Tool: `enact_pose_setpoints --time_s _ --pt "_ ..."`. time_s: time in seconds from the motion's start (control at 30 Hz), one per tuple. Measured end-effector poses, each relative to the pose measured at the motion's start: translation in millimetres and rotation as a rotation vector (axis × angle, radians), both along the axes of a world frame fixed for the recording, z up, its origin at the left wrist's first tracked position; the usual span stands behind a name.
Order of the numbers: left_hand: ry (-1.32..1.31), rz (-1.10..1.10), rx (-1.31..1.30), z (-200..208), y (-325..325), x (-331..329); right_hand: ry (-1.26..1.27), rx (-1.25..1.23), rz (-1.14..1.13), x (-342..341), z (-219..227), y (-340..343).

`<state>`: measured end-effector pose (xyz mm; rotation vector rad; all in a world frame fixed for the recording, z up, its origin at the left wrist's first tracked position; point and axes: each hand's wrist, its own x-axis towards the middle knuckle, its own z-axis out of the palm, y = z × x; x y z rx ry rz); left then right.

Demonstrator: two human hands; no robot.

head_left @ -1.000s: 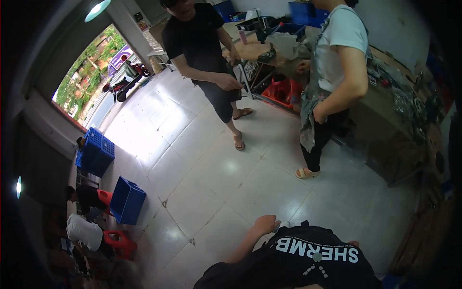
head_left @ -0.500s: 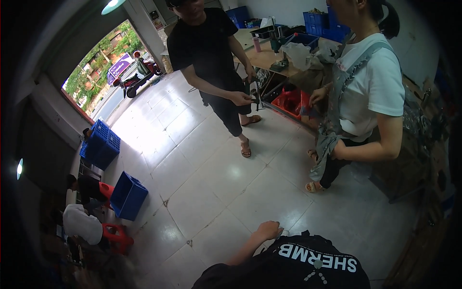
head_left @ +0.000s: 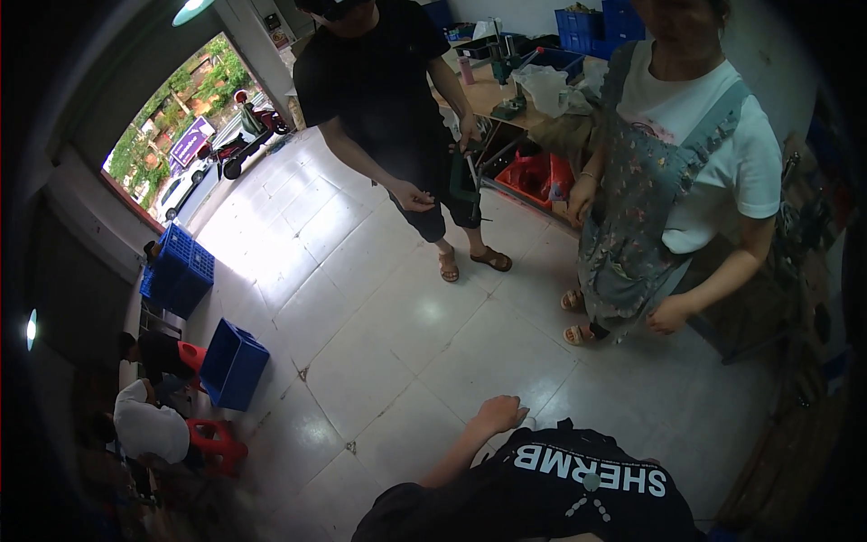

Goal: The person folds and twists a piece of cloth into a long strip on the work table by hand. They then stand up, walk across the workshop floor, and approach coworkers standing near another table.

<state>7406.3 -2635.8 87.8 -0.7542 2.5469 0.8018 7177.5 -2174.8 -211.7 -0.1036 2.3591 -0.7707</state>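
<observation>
My left hand [head_left: 500, 414] is in front of my dark printed shirt [head_left: 587, 483], above the tiled floor. Its fingers look curled together, and anything inside them is hidden. My right hand is out of view. Ahead of me a person in black [head_left: 379, 99] grips a dark green C-shaped clamp [head_left: 467, 181] in one hand; the other hand hangs lower, beside the thigh. To the right stands a person in a white shirt and a stained grey apron [head_left: 632, 217], one arm hanging with the hand low beside the apron.
A workbench [head_left: 483, 95] with a green hand press [head_left: 506, 86] and plastic bags stands behind them. Below it is a red-lined crate [head_left: 533, 176]. Blue crates [head_left: 235, 364] and red stools [head_left: 217, 443] with seated people are at left. A scooter [head_left: 248, 135] is by the open doorway.
The person in black has lowered the clamp and taken one hand off it. The person in the apron has turned toward me and let an arm drop. My left hand stays about where it was.
</observation>
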Motion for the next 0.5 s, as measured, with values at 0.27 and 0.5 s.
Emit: enact_pose_setpoints --time_s 0.27,0.5 --pt "0.03 0.007 -0.021 1 8 3 -0.122 -0.092 -0.023 10 70 -28" --pt "0.055 0.0 -0.044 13 3 5 -0.115 -0.181 0.087 20 88 -52"
